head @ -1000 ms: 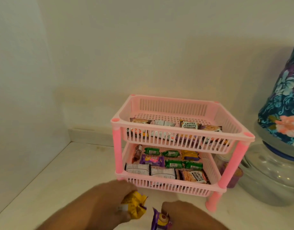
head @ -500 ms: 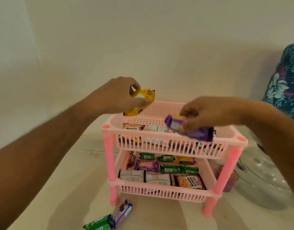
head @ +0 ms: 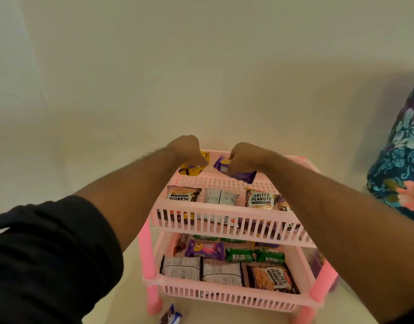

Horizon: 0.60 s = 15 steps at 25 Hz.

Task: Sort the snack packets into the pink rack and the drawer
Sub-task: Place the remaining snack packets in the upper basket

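Note:
The pink two-tier rack (head: 224, 212) stands against the wall. My left hand (head: 186, 149) holds a yellow snack packet (head: 193, 168) low over the back left of the top tier. My right hand (head: 244, 157) grips a purple snack packet (head: 238, 174) over the back middle of the same tier. Whether either packet touches the tier floor I cannot tell. Peanut packets (head: 259, 198) lie along the top tier's front. The lower tier holds green, purple and peanut packets (head: 270, 278). No drawer is in view.
A blue-and-white packet (head: 171, 318) lies on the pale counter in front of the rack's left leg. A floral cloth (head: 402, 164) covers something at the right edge. The wall is close behind the rack.
Both hands rose from the counter with their packets, reached forward and lowered them toward the back of the top tier. The camera tilted down and closer.

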Available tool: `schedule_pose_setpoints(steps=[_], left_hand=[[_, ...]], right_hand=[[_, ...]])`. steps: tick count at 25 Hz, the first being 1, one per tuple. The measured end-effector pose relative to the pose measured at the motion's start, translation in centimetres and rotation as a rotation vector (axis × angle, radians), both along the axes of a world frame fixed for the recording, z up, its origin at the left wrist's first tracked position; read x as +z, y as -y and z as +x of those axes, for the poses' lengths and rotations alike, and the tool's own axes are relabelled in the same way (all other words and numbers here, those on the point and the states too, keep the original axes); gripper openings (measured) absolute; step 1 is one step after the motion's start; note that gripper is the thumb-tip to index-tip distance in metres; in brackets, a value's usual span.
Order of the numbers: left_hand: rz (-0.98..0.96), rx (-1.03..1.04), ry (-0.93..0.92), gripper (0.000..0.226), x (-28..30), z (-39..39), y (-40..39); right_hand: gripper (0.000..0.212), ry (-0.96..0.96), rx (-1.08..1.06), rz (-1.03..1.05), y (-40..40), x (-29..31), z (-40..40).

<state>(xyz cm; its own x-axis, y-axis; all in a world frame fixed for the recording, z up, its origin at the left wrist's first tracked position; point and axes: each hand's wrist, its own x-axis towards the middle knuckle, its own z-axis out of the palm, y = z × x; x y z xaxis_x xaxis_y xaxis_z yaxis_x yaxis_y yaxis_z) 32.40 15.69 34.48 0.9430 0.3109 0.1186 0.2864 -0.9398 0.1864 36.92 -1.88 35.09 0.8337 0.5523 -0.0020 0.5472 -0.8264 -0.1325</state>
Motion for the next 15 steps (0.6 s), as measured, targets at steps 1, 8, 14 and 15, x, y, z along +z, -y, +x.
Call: schedule_pose_setpoints(steps=[1,8,14,15], left_hand=[[0.011,0.014,-0.016,0.042,-0.4,0.5,-0.1],[0.146,0.045,-0.141,0.043,-2.8,2.5,-0.2],[0.208,0.049,-0.193,0.042,-4.2,3.0,-0.7],[0.210,0.052,-0.190,0.041,-4.3,3.1,-0.7]], right_hand=[[0.035,0.003,0.029,-0.036,-0.2,-0.5,0.4],[0.057,0.034,0.183,-0.152,-2.2,-2.9,2.4],[0.054,0.022,0.230,-0.196,-3.6,-4.2,3.1],[0.053,0.026,0.233,-0.198,-3.8,-4.4,3.1]])
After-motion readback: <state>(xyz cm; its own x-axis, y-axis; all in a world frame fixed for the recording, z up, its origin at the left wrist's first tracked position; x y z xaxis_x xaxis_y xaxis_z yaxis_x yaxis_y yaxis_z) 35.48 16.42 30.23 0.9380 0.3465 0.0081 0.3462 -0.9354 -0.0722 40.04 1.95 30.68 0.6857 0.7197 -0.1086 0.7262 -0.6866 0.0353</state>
